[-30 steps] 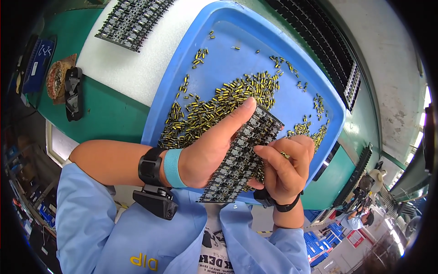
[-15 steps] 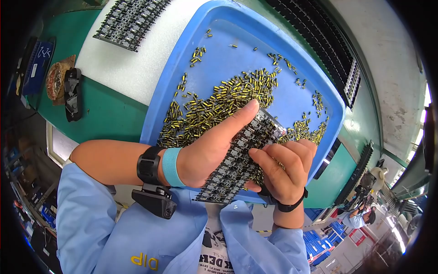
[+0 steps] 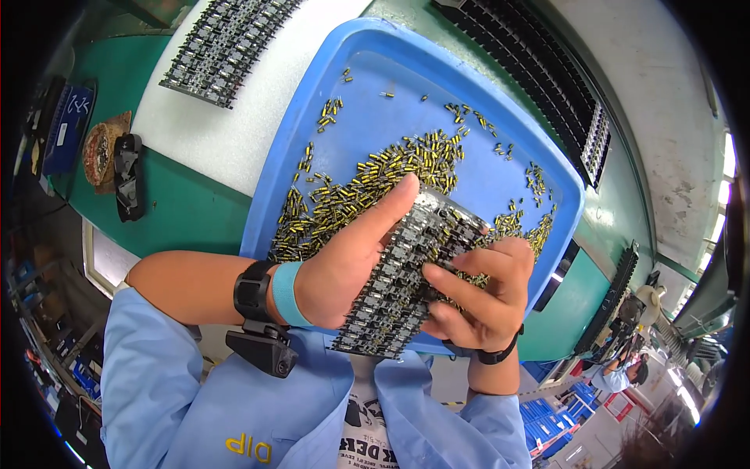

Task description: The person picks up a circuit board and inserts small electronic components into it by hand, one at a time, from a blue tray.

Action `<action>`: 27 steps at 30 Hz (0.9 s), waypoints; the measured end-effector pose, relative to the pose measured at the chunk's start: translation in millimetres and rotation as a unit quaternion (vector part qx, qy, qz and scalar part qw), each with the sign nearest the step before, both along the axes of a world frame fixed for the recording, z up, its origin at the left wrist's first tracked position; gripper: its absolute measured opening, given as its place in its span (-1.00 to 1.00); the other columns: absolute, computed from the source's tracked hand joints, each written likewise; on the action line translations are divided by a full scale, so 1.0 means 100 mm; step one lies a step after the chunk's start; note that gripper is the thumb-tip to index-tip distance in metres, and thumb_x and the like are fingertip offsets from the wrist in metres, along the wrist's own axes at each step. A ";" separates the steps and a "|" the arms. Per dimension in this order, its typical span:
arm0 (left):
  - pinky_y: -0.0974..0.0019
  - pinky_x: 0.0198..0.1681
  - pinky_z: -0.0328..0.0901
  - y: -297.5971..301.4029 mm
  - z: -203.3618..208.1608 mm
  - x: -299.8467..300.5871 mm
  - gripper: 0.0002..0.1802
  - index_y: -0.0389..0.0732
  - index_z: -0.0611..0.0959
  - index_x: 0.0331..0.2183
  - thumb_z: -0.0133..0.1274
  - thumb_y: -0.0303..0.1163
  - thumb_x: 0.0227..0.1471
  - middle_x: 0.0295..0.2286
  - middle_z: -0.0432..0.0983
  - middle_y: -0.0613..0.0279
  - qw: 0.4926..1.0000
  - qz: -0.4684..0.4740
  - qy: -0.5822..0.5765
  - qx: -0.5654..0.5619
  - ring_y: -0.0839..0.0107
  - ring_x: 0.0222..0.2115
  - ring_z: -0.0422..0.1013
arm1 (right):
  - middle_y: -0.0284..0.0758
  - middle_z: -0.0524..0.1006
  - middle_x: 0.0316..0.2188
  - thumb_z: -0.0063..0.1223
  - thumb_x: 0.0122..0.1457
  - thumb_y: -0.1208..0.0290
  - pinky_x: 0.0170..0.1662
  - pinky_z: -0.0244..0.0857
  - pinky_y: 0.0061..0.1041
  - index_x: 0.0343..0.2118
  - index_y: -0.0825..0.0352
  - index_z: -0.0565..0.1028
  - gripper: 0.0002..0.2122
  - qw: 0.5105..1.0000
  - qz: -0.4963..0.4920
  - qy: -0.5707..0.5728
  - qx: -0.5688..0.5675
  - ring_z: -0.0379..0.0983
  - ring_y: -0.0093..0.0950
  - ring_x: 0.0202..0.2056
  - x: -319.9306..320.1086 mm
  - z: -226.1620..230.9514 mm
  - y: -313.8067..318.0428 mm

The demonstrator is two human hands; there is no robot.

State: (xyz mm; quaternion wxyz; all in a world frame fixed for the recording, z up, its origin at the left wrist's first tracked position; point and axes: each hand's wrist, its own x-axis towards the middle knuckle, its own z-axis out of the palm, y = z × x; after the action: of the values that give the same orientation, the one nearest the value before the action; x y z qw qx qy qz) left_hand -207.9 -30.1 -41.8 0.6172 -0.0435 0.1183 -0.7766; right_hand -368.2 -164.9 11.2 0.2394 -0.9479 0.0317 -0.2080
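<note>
My left hand (image 3: 340, 270) grips a dark circuit board panel (image 3: 391, 293) along its left edge, the thumb stretched toward the top end. The panel is tilted above the near part of a blue tray (image 3: 305, 86). Rows of small repeated circuits cover it, and a few yellow specks show among them. My right hand (image 3: 488, 293) is at the panel's right side, its fingers bent and the fingertips against the board's face. Whatever those fingertips pinch, if anything, is too small to make out. Inside the tray lies a large heap of small yellow-and-black capacitors (image 3: 414, 160) with wire leads.
Another panel (image 3: 226, 47) lies on a white foam sheet (image 3: 195, 129) at the upper left. Black slotted racks (image 3: 539, 86) stand beyond the tray's right side. On the green table (image 3: 180, 195) are a black strap-like object (image 3: 129, 176) and a blue box (image 3: 70, 121). A person (image 3: 617, 375) is far right.
The panel has turned to show its face more fully. My right hand's fingers have spread a little and its thumb shows more. The tray appears slightly lower and to the left.
</note>
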 end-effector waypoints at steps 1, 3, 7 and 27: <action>-0.09 0.13 0.49 0.00 0.01 0.00 -0.04 -0.29 0.38 0.35 -0.38 0.39 0.41 0.10 0.55 -0.01 1.000 -0.005 0.017 -0.008 0.13 0.01 0.56 | -0.39 0.57 -0.24 0.37 -0.06 0.43 -0.17 0.23 -0.29 -0.16 0.23 0.71 -0.68 0.994 -0.064 -0.042 0.072 0.42 -0.33 -0.24 -0.04 -0.04 0.01; -0.18 0.13 0.47 -0.03 0.03 0.04 -0.01 -0.29 0.34 0.37 -0.39 0.41 0.39 0.11 0.53 -0.03 1.000 -0.003 0.012 -0.006 0.11 0.02 0.55 | -0.36 0.55 -0.26 0.37 -0.05 0.45 -0.18 0.23 -0.29 -0.20 0.27 0.64 -0.71 0.951 -0.187 -0.124 0.215 0.44 -0.30 -0.24 -0.09 -0.11 0.00; -0.41 0.15 0.42 -0.03 0.06 0.10 0.06 -0.29 0.25 0.41 -0.40 0.47 0.35 0.13 0.49 -0.08 1.000 -0.004 -0.018 0.009 0.06 0.06 0.52 | -0.32 0.50 -0.28 0.34 0.02 0.51 -0.18 0.24 -0.28 -0.24 0.32 0.53 -0.76 0.986 -0.050 0.136 0.085 0.44 -0.25 -0.25 -0.11 -0.10 -0.27; -0.56 0.16 0.35 -0.05 0.00 0.09 0.03 -0.25 0.20 0.42 -0.42 0.45 0.36 0.12 0.49 -0.11 0.999 0.032 -0.023 0.026 0.05 0.06 0.51 | -0.27 0.71 -0.26 0.21 0.18 0.79 -0.09 0.48 -0.53 -0.18 0.51 0.66 -0.83 0.924 -0.201 0.088 0.313 0.65 -0.48 -0.22 -0.18 -0.13 -0.22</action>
State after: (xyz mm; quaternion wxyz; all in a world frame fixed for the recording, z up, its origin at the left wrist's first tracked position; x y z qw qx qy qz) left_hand -199.0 -35.1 -42.2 0.6454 -0.0136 0.1224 -0.7538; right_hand -386.4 -186.8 -1.6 0.4734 -0.8128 0.3061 -0.1468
